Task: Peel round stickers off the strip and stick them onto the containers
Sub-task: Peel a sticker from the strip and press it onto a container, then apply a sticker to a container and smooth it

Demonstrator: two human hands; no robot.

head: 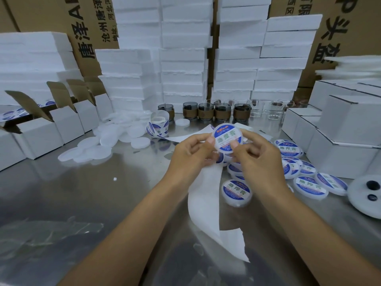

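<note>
In the head view you hold one round container (226, 138) up over the surface (82, 193), tilted toward you. Your left hand (191, 149) and your right hand (255, 153) both pinch it at the rim, each with the thumb pressed on the sticker (223, 130) that already lies on its face. I judge that you are smoothing this sticker down, so this piece is almost done. The task as a whole looks to be somewhere in the middle. Many labelled containers (237, 189) lie near your right hand, some overlapping. A pile of plain ones (103, 139) waits at the left, and the roll (157, 125) behind it carries more stickers. The strip (206, 193) runs from the roll under your hands and then toward you. This long part is bare white backing paper, thin, curling and torn at its end. I cannot tell if your left fingers also hold it. The containers are flat, shallow discs of cloudy white plastic. The stickers are glossy, blue at the edge with a white band and green characters. The surface is brushed metal and reflects light softly. White boxes (68, 124) of matt cardboard with open flaps stand at the left.
</note>
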